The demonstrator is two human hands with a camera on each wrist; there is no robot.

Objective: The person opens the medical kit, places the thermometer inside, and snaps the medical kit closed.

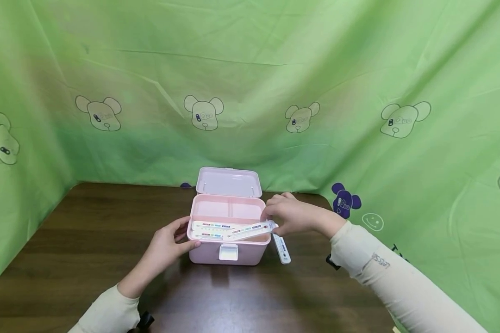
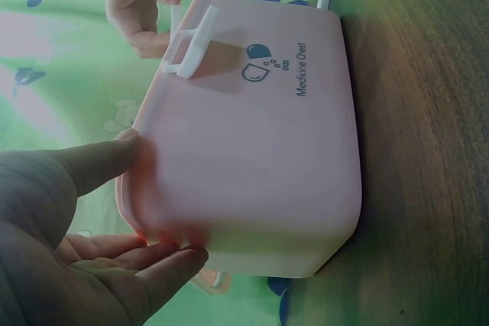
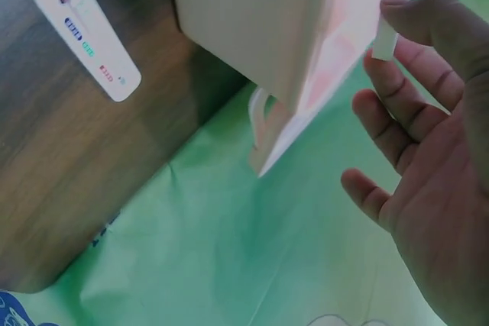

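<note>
A pink medicine chest point(image 1: 204, 253) stands with its lid point(image 1: 229, 181) raised at the back. My left hand point(image 1: 165, 247) grips its front left corner, thumb on the front rim and fingers along the side. My right hand point(image 1: 297, 215) pinches the right end of a white thermometer point(image 1: 254, 230) between thumb and finger, tilted over the chest's opening. Beneath it, other white thermometers point(image 1: 208, 225) with coloured marks lie inside. One more thermometer point(image 3: 88, 32) lies on the table right of the chest. How deep the chest is filled cannot be seen.
The brown wooden table point(image 1: 87, 245) carries the chest near its back edge. A green curtain point(image 1: 250, 83) with bear heads hangs behind and at both sides. A white latch point(image 1: 228, 252) sticks out from the chest's front. A divided pink tray section point(image 1: 212, 206) sits at its back.
</note>
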